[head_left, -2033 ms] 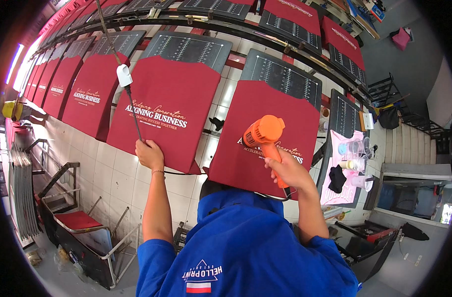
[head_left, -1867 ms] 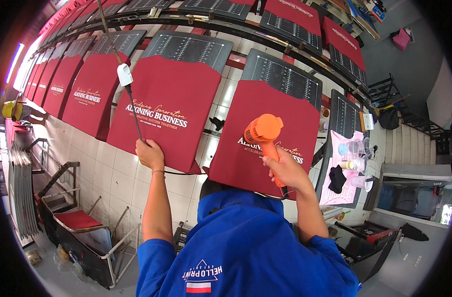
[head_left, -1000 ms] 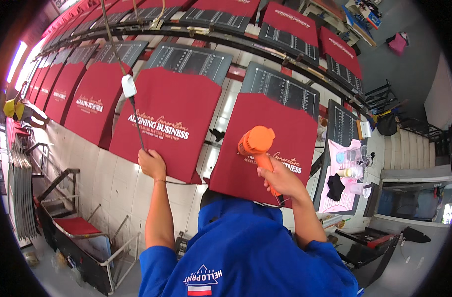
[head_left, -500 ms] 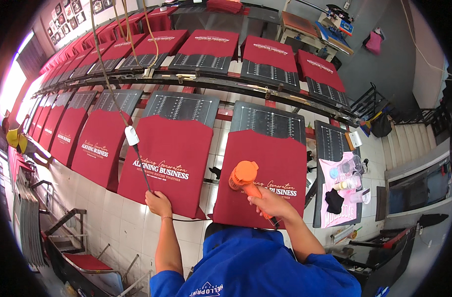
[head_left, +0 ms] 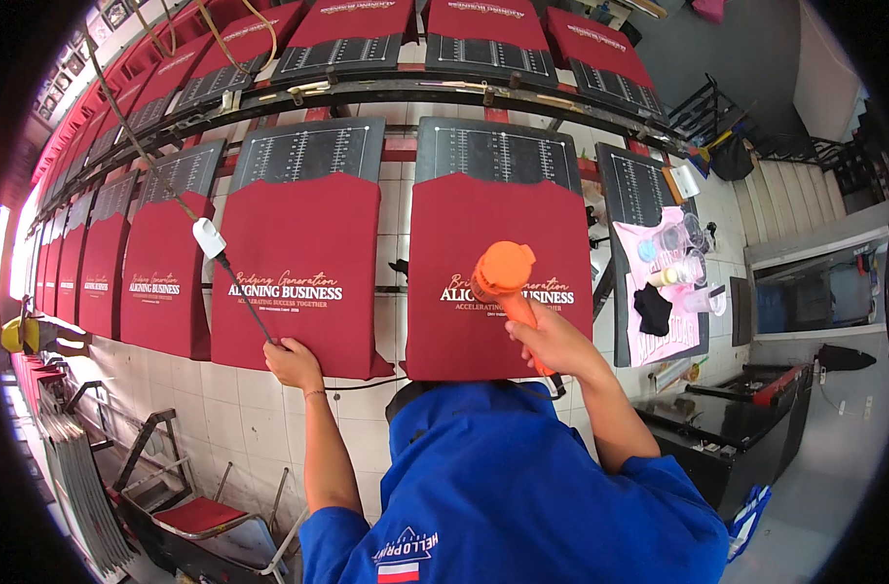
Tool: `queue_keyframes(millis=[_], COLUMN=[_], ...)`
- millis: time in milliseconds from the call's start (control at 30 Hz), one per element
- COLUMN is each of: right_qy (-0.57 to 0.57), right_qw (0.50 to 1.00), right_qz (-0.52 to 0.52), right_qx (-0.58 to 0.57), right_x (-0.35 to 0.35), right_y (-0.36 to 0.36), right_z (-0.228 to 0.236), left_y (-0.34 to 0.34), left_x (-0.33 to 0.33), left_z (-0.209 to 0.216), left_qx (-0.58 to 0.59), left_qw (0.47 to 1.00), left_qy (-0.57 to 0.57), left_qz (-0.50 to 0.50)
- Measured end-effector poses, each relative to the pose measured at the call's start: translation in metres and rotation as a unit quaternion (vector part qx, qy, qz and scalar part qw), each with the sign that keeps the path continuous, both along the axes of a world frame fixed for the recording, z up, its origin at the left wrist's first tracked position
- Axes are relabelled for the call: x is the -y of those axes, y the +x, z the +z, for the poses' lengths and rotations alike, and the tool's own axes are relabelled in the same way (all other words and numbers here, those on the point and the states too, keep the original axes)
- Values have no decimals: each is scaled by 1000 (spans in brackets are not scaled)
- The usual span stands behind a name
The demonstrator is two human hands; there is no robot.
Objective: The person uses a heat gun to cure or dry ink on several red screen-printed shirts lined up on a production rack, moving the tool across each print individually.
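My right hand (head_left: 559,343) is wrapped round the handle of an orange hair dryer (head_left: 503,270), held above a dark red T-shirt (head_left: 483,219). The dryer's head hides part of the white and gold print on that shirt. A black cord trails from the handle's lower end. At the lower edge of the neighbouring red T-shirt (head_left: 298,229), my left hand (head_left: 295,363) is closed on a dark cable (head_left: 250,304). This cable runs up to a white socket connector (head_left: 209,237) hanging on an overhead cord. Both shirts lie flat on black marked boards.
More red shirts on boards (head_left: 337,58) fill a row behind a long rail (head_left: 367,92). To the right, a board carries a pink shirt (head_left: 673,331) with clear plastic cups (head_left: 693,268) and a black cloth (head_left: 652,310). A red-seated chair (head_left: 199,516) stands lower left.
The view has shifted, so the boards appear higher in the picture. The hair dryer has moved from the left of the print to over its middle. My left hand still holds the cable.
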State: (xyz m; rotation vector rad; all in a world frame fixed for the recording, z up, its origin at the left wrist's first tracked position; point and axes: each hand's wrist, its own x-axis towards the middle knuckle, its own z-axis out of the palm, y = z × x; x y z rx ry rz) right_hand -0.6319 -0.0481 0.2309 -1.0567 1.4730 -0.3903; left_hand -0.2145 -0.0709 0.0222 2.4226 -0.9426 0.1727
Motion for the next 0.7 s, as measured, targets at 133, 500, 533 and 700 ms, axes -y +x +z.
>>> queue_keyframes(millis=[133, 500, 533, 700], right_qy=[20, 13, 13, 18], right_qw=[1000, 998, 997, 997], right_qz=[-21, -56, -71, -67], right_qx=[-5, 12, 19, 21], right_x=[-20, -36, -37, -35], right_y=[-19, -20, -19, -13], right_z=[5, -4, -4, -3], left_y=[-1, 6, 3, 7], left_x=[1, -2, -2, -1], left_z=[2, -9, -7, -5], left_qx=[-26, 43, 34, 6], left_qw=[1000, 999, 999, 1000], left_qy=[12, -5, 3, 18], left_qz=[-1, -23, -23, -13])
